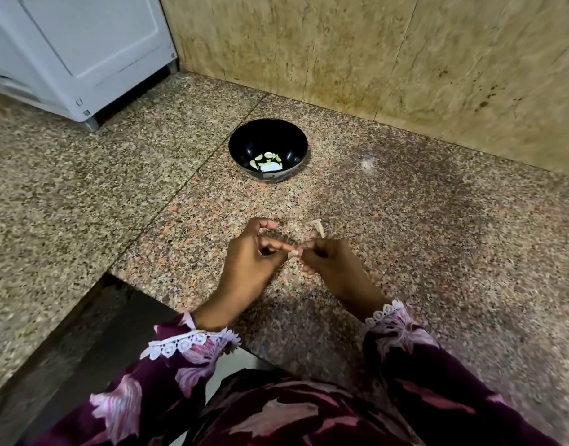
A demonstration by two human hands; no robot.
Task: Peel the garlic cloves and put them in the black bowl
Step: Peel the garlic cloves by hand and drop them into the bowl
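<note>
Garlic clove (293,253), small and pale, held between the two hands above the speckled granite counter (437,239); the left hand (251,259) pinches it at its left end, thumb and forefinger closed on it while the upper fingers curl into a loop; the right hand (325,262) pinches the clove's right end, fingers curled inward toward the palm; both hands meet near the middle of the view, just in front of the counter's near edge; whether any skin has come off the clove cannot be told, as it is too small and partly covered by fingertips. Black bowl (241,146) standing upright on the counter beyond the hands, well apart from them and near the tan stone wall (373,59); several pale peeled cloves (267,160) lie together on its floor. Scrap of pale garlic or skin (318,227) lying on the counter just beyond the right hand; which of the two cannot be told. White appliance (83,53) at upper left, its foot resting on the counter. Sleeves (193,342) dark purple with a pink leaf pattern and white lace cuffs at both wrists.
</note>
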